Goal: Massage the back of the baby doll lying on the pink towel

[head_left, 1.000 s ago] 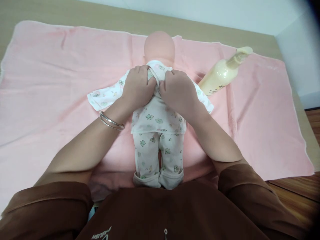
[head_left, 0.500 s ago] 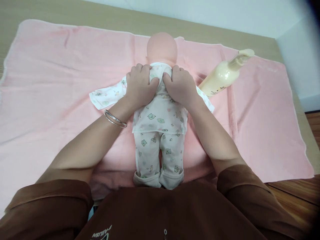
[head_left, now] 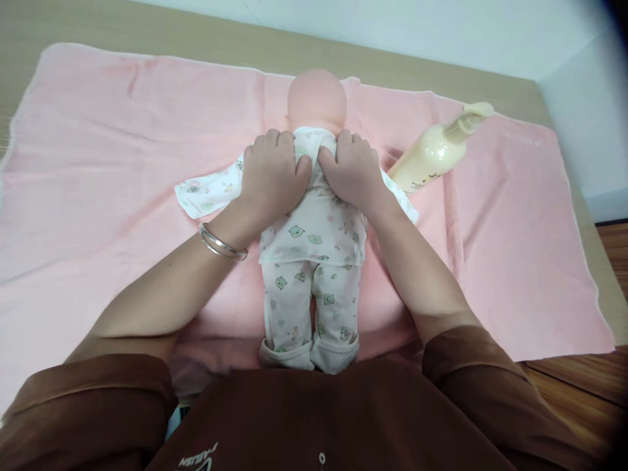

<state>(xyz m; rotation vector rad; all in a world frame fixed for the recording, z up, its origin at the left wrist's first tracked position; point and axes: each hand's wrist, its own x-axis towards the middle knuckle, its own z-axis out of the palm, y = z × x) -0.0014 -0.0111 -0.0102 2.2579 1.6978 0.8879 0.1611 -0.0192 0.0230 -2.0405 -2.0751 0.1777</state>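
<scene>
A baby doll (head_left: pixel 311 242) in a white printed shirt and trousers lies lengthwise on a pink towel (head_left: pixel 98 131). Its bald head (head_left: pixel 316 101) points away from me and no face shows. My left hand (head_left: pixel 272 176) is on the doll's left shoulder and my right hand (head_left: pixel 350 173) on the right one. Both hands' fingers curl over the shoulders near the collar, with the thumbs close together on the shirt's middle. A silver bangle (head_left: pixel 220 243) is on my left wrist. The doll's arms are hidden; an empty-looking sleeve (head_left: pixel 206 193) sticks out at the left.
A cream pump bottle (head_left: pixel 432 154) lies on its side on the towel just right of the doll. The towel covers a wooden tabletop (head_left: pixel 196 33) against a white wall. Wooden floor (head_left: pixel 589 379) shows at the lower right.
My hands have slid up from the bunched shirt at the upper back to the shoulders and spread slightly apart. The shirt now lies flatter.
</scene>
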